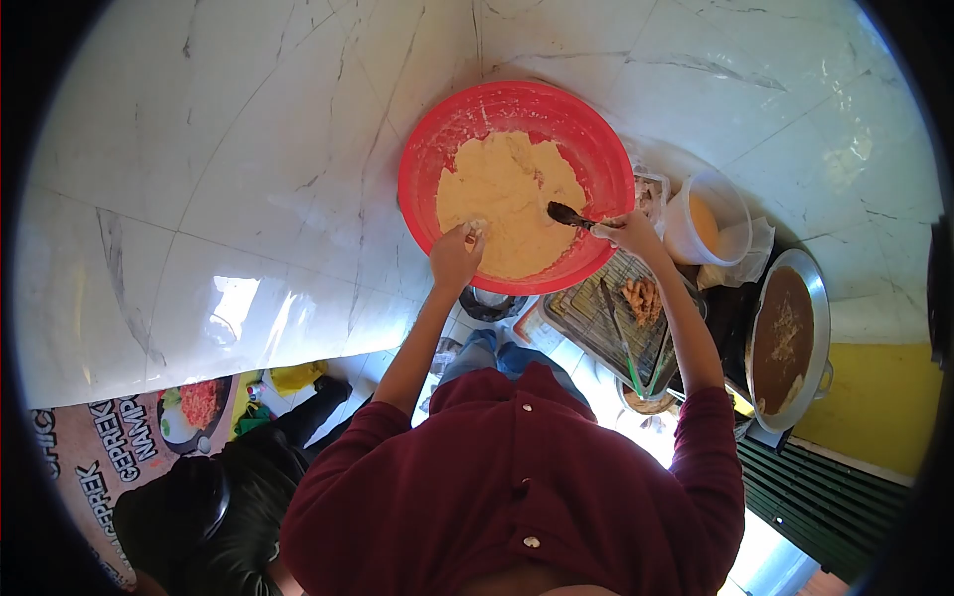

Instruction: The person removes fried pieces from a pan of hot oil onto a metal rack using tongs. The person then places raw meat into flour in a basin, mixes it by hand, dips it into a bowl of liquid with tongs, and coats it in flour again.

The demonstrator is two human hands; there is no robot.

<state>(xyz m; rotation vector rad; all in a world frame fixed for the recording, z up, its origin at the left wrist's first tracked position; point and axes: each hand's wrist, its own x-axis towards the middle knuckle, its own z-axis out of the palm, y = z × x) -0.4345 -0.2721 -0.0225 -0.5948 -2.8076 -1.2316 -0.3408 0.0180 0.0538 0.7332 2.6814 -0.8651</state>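
A large red basin (415,169) holds pale yellow flour (507,199). At the flour's lower left, my left hand (458,253) has its fingers closed around a small flour-coated piece (477,226). My right hand (628,233), over the basin's right rim, grips the handle of a dark utensil (566,214). The dark end of that utensil rests on or just above the flour at the right.
Right of the basin are a wire rack tray (586,313) with fried pieces (643,301), tongs (621,338), a translucent tub (730,214) and a wide pan (820,318) of brown oil. Another person in dark clothes (248,487) is at the lower left.
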